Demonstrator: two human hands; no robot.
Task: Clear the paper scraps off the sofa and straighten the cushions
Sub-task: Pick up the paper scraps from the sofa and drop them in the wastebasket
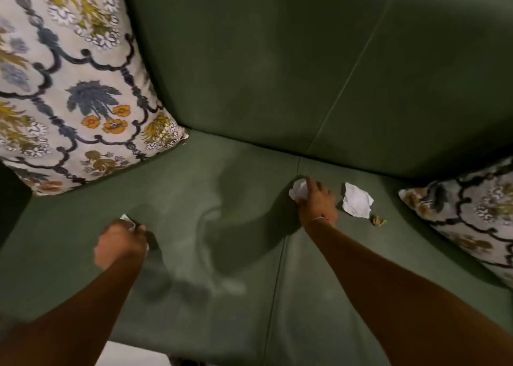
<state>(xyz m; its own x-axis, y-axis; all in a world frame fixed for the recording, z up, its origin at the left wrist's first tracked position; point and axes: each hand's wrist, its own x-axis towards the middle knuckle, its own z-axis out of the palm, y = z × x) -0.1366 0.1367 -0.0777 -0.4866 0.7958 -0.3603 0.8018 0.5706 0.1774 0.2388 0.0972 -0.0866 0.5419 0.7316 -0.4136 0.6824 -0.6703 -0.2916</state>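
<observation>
Already the left hand has its fingers closed on a white paper scrap near the green sofa seat's front edge, while the right hand pinches a crumpled white scrap near the back edge, so either full fist may drop paper when reaching for the flat white scrap and small brown scrap beside the right patterned cushion.

Low in the frame, left of centre, a pale strip of floor shows, smooth and bare. At the far left edge, about halfway down, there is a dark gap I cannot make out. A thin thread bracelet with a pink bit circles my right wrist. Right of centre lies a small crumpled gold-brown wrapper; its material I cannot tell.
</observation>
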